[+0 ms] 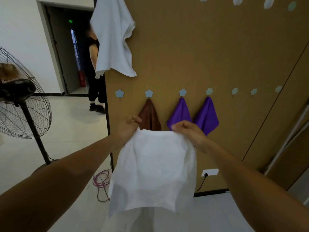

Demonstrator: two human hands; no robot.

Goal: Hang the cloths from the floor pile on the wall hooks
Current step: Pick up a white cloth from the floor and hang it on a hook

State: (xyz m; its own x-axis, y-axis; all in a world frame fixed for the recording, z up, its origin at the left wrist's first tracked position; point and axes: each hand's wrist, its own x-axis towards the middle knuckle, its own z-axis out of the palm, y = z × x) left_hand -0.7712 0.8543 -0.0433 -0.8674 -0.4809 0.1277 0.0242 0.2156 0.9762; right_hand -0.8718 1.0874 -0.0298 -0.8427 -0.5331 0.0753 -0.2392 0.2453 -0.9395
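While both hands pinch its top edge, left hand [129, 126] and right hand [187, 131], the white towel [153, 168] hangs before the wall, soft and light; 1 corner suits the empty hook [119, 93].

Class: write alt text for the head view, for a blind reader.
The left hand and right hand hold a white towel by its top edge. Behind, a brown cloth and two purple cloths hang from flower hooks.

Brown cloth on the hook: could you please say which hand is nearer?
Left. The left hand overlaps the brown cloth at its lower left; the right hand is by a purple cloth.
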